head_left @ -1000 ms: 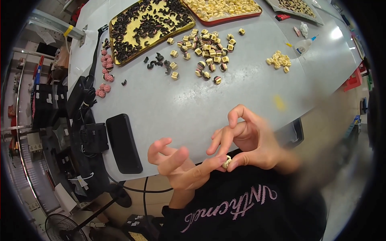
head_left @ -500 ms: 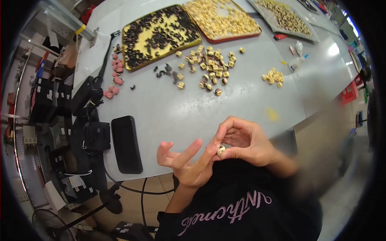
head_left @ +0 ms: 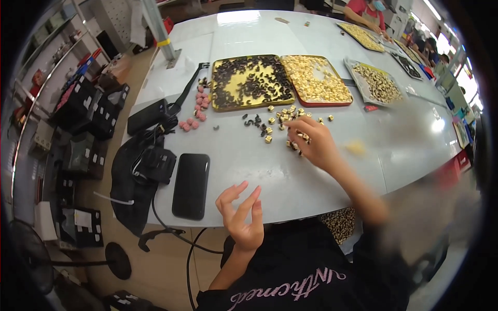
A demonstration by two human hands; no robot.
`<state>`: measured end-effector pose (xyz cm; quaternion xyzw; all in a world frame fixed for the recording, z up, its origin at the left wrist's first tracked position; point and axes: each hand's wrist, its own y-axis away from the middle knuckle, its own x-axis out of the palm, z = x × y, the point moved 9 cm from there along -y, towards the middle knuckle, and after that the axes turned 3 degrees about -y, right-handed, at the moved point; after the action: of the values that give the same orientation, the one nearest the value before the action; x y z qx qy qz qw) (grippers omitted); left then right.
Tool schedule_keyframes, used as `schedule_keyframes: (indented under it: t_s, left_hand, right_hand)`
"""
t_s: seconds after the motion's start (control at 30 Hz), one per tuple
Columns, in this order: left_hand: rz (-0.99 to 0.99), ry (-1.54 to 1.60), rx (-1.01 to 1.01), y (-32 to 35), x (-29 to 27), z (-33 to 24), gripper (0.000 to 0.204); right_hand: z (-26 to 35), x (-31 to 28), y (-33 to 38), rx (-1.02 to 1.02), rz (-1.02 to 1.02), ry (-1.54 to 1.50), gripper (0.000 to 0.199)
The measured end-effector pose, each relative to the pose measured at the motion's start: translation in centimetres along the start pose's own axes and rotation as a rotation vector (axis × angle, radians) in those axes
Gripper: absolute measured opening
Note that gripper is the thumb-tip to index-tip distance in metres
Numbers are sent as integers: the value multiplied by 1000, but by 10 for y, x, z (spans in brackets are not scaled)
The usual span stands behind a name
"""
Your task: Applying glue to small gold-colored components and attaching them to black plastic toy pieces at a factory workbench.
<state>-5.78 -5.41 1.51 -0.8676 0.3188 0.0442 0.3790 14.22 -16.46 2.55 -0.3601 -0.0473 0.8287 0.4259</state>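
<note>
My left hand (head_left: 243, 215) is raised by the table's near edge, fingers spread, with nothing visible in it. Further forward, my right hand (head_left: 315, 142) reaches over a loose pile of small cream-and-dark cube pieces (head_left: 285, 115). Its fingers are bent down but apart, and some cubes show between them. Whether a fingertip touches a cube, I cannot tell. Left of the pile lie several small black curved pieces (head_left: 252, 122). Behind stand a yellow tray (head_left: 233, 85) of black curved pieces and a red-rimmed tray (head_left: 327, 103) of cream pieces.
Pink balls (head_left: 190, 124) lie left of the trays. A black phone (head_left: 191, 186) rests near the front left edge, beside cables and a black device (head_left: 157, 165). A bag of cubes (head_left: 376, 83) lies at the back right. Another person (head_left: 365, 15) works at the far side.
My right hand has left my left hand and moved forward to the cube pile. The small cube that was between my hands no longer shows there. The view has tilted up.
</note>
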Motion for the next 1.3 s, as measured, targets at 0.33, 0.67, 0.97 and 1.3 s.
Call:
schedule_keyframes:
  t_s: [0.33, 0.67, 0.97, 1.3]
  left_hand:
    - [-17, 158, -58, -16, 0, 20, 18]
    - [-40, 191, -248, -10, 10, 43, 14]
    - [-158, 297, -295, -3, 8, 42, 23]
    - [255, 496, -130, 3, 82, -1, 30]
  right_hand:
    - [26, 58, -46, -382, 87, 374, 16]
    - [22, 152, -93, -413, 243, 291, 14]
    - [76, 76, -1, -257, 246, -136, 11]
    - [44, -17, 83, 50, 1, -288, 13]
